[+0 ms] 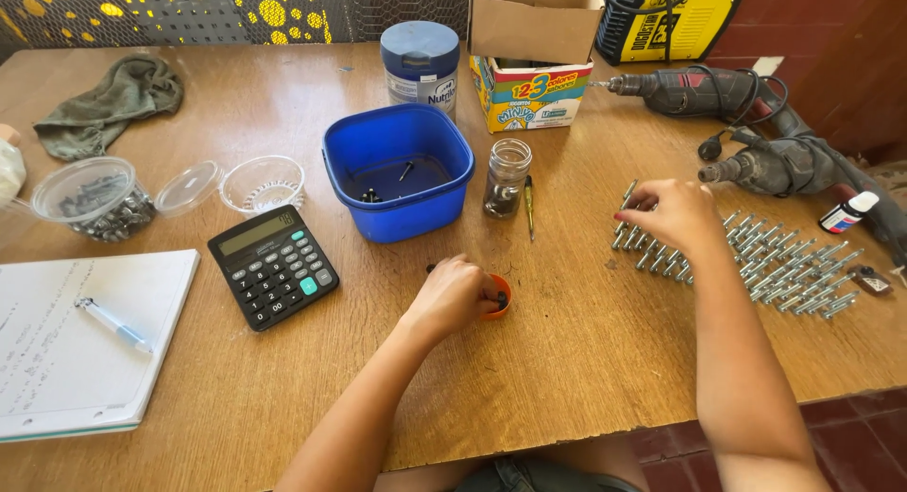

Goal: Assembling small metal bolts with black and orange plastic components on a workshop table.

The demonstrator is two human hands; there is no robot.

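Head view, places given from the blue tub (398, 171). The tub stands mid-surface and holds a few small dark fasteners on its floor. Just right of it stands a clear glass jar (506, 176), open, with dark small parts in its lower half; a slim screwdriver (529, 207) lies beside the jar. Behind the tub stand a lidded blue-and-white canister (419, 65) and an open cardboard box (533, 57), contents not visible. Left of the tub sit a black calculator (273, 265), an empty clear plastic cup (262, 183), a loose clear lid (188, 189) and a clear plastic tub of dark screws (92, 200).

In front of the tub, the left hand (453, 295) covers a small orange cup (499, 297); its fingers are curled into the cup, and whether they pinch anything cannot be told. Most of the cup is hidden.

Well right of the tub, the right hand (673, 213) rests on rows of silver bolts (779, 270) laid on the wooden surface (586, 350), fingers closed around one bolt at the row's far end.

Two power drills (756, 138) lie beyond the bolts. A notebook (76, 345) far left is cut off by the frame edge.
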